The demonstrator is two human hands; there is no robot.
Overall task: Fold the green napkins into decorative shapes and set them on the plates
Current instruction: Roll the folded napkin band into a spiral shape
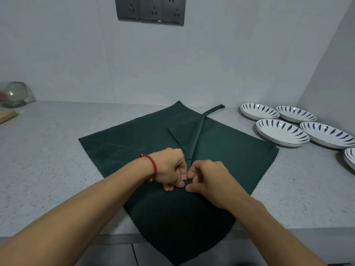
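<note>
A dark green napkin lies spread flat like a diamond on the grey counter, its near corner hanging over the front edge. On top of it a second green napkin is rolled into a thin tube that runs from my hands up to the far right. My left hand, with a red bracelet at the wrist, and my right hand pinch the near end of this roll side by side, fingertips almost touching. White plates with blue leaf marks stand at the right.
Several plates cluster at the right by the side wall, one cut off by the frame edge. A glass bowl and a wooden board sit at far left. Wall sockets are above. The counter's front edge is close.
</note>
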